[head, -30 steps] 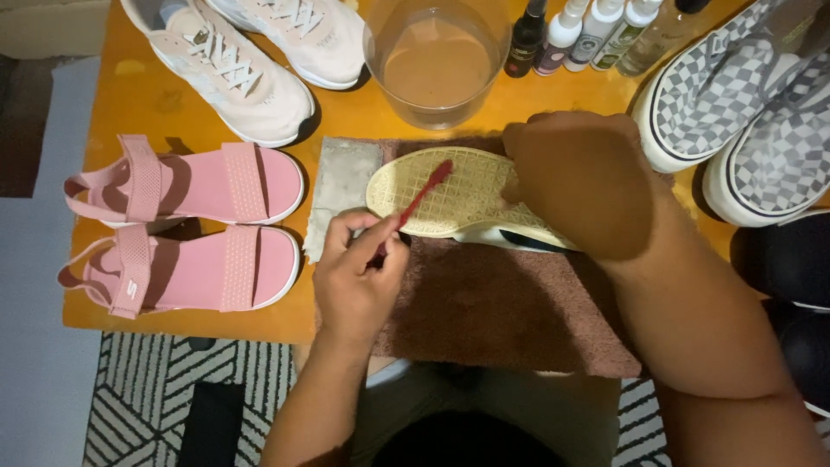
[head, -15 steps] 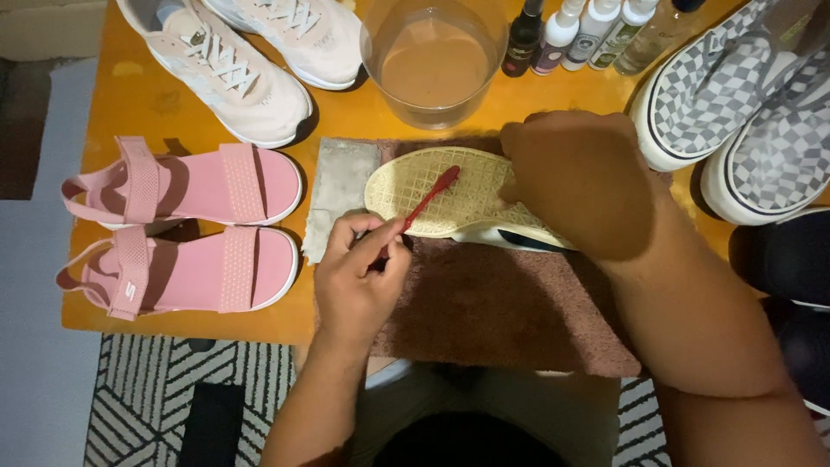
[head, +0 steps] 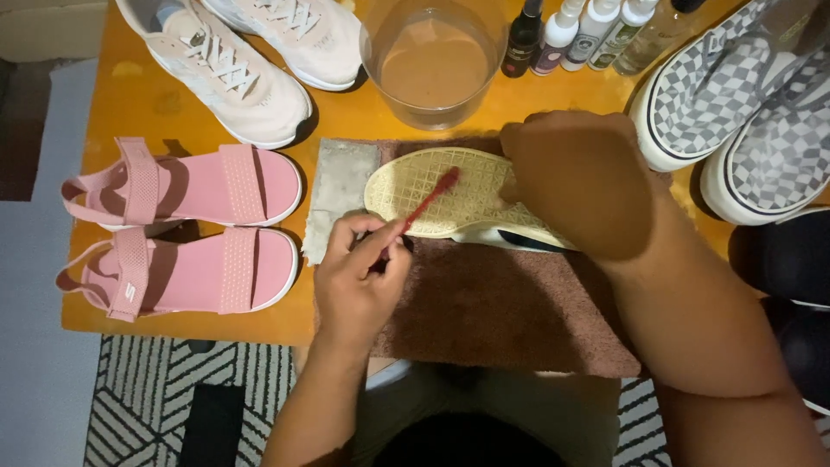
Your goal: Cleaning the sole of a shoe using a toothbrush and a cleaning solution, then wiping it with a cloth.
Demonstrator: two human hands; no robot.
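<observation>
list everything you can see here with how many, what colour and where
upturned shoe with pale yellow rubber sole: 1, cream sole, on the towel at centre
red slim-handled brush: 1, red, tip on the sole
brown terry towel: 1, brown, front centre of table
grey folded cloth: 1, grey, left end of the towel
pink strap sandals: 2, pink, left side
white lace-up sneakers: 2, off-white, top left
clear plastic tub of cloudy water: 1, clear, top centre
small bottles: about 5, dark, white and clear, top right of the tub
checkered slip-on shoes: 2, grey and white, right
orange wooden table: 1, orange
black-and-white patterned rug: 1, floor, bottom left
left hand: fingers grip the brush
right hand: holds the shoe down
</observation>
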